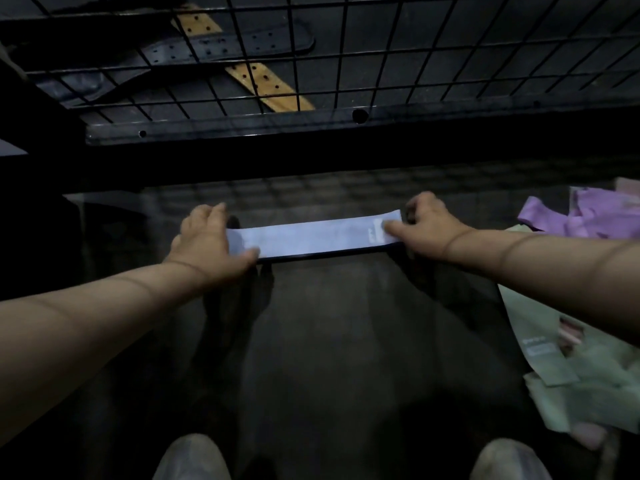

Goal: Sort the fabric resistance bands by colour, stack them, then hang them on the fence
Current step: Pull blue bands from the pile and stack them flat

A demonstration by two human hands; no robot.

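A pale blue fabric band point(311, 239) lies flat and stretched out on the dark floor in the middle of the view. My left hand point(204, 244) grips its left end, thumb on top. My right hand point(424, 225) pinches its right end, thumb pressed on the white label. A pile of purple bands point(575, 216) lies at the right edge, and pale green bands point(581, 379) lie lower right. The black wire fence point(346, 57) rises just beyond the blue band.
Behind the fence lie black and tan perforated leather belts point(263, 81). The fence's black base bar point(242, 128) runs across the view. A pale green printed sheet point(540, 355) lies among the green bands. My two knees point(190, 459) show at the bottom edge.
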